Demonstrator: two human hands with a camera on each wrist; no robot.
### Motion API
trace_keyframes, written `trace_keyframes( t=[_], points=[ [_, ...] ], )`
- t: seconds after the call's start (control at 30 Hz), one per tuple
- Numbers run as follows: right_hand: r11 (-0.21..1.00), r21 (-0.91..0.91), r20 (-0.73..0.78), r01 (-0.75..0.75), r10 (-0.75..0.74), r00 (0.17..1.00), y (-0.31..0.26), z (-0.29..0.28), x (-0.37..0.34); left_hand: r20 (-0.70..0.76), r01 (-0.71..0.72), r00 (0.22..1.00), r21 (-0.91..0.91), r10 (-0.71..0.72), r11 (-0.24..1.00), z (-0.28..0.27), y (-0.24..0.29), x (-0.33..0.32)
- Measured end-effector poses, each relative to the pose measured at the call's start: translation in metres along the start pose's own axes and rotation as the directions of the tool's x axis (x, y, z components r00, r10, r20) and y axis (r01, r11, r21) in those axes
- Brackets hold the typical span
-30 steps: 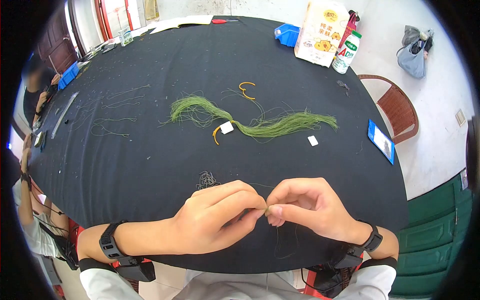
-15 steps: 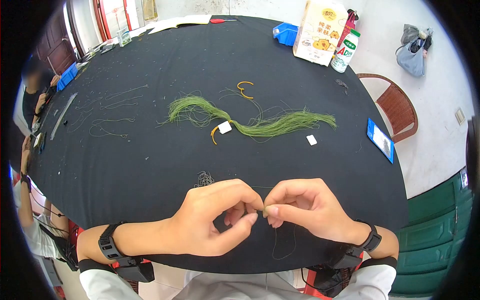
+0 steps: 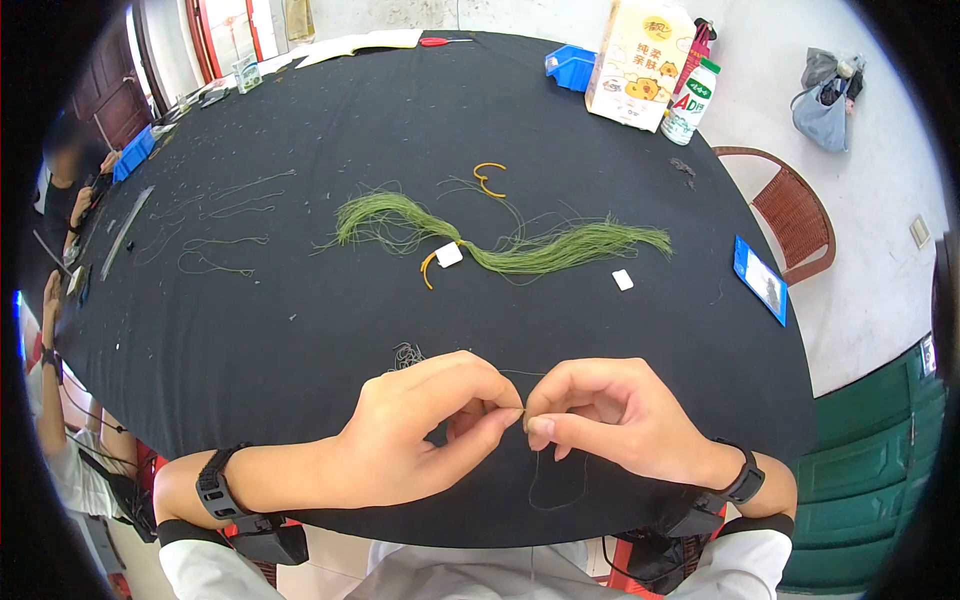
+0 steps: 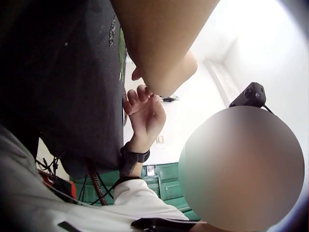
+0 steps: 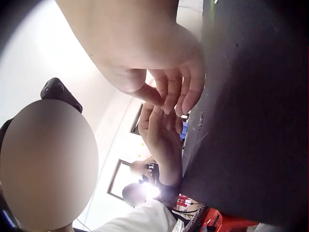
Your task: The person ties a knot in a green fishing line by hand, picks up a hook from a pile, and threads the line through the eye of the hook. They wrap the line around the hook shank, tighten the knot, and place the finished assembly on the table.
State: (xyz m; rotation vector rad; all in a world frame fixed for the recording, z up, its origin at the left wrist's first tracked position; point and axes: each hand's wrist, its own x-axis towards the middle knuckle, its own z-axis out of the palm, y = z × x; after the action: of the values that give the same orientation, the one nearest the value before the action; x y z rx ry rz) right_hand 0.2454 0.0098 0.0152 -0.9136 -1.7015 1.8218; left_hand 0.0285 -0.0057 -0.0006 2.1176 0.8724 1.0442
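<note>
Over the near table edge, the left hand pinches a thin green thread between thumb and forefinger. Close beside it, the right hand pinches the same strand, fingertips nearly meeting the left's. A loop of thread hangs below the right fingertips. Both hands show in the right wrist view, the right hand above the left hand; the thread there is too fine to follow. Farther up the cloth lies a green thread bundle, bound at its middle near a white tag.
A small tangled dark heap lies just beyond the left hand. Yellow rings, a white square and a blue packet rest on the black cloth. A tissue pack and bottle stand at the back right. Another person sits far left.
The left thumb parted from its forefinger half a second ago and now meets it again. Both hands have shifted slightly left, and the hanging loop has moved with them.
</note>
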Motion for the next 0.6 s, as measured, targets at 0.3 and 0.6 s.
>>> trace_keyframes(
  t=[0.3, 0.6],
  points=[
    [0.998, -0.057, -0.226, 0.025, -0.037, 0.973, -0.0091, 0.0038, -0.005, -0.032, 0.041, 0.999, -0.058, -0.043, 0.997, 0.0001, -0.0007, -0.0004],
    [0.932, -0.305, -0.228, 0.195, -0.271, 0.935, -0.0011, 0.0094, -0.0053, -0.014, 0.044, 0.999, -0.05, -0.045, 0.998, 0.0001, -0.0012, -0.0006]
  ],
)
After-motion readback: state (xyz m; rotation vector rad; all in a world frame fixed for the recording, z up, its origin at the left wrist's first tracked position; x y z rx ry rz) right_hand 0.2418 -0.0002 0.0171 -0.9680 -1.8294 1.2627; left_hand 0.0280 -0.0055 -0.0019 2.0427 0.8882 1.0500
